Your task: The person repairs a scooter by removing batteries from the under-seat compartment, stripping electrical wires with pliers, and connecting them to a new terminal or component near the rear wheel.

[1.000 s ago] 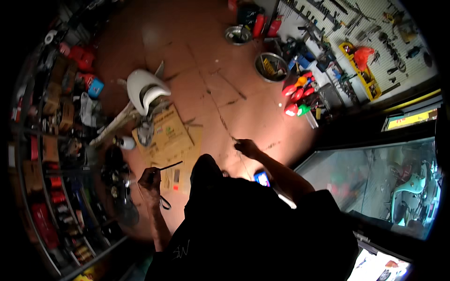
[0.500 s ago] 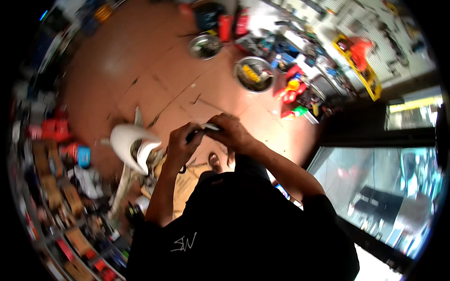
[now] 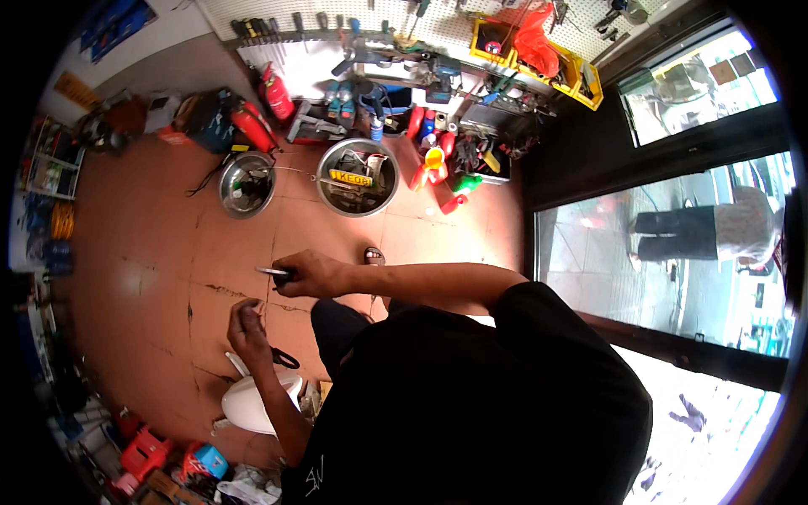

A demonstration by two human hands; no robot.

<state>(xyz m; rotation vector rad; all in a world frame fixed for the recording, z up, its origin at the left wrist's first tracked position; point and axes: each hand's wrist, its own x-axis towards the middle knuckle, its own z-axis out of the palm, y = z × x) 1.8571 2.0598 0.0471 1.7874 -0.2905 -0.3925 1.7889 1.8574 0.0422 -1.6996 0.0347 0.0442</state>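
My right hand [image 3: 310,273] is closed round a small tool with a dark grip and a flat silver end [image 3: 272,271], which sticks out to the left; its exact kind does not show. Lower and to the left, my left hand [image 3: 247,326] has its fingers curled together, apart from the right hand. Anything between those fingers is hidden. A dark loop [image 3: 284,358] sits at my left wrist. Under the left forearm stands a white curved shell [image 3: 252,404], partly covered by the arm.
Two metal basins, one [image 3: 247,185] with dark items and one [image 3: 358,178] holding parts and a yellow plate, stand on the tiled floor. Beyond are red fire extinguishers [image 3: 276,94], bottles and a pegboard [image 3: 454,17] of tools. A person [image 3: 707,231] shows through the glass at right.
My hands, together before, are now apart. The right hand carries the silver-ended tool leftward. My view has turned, bringing the basins and tool wall nearer the middle.
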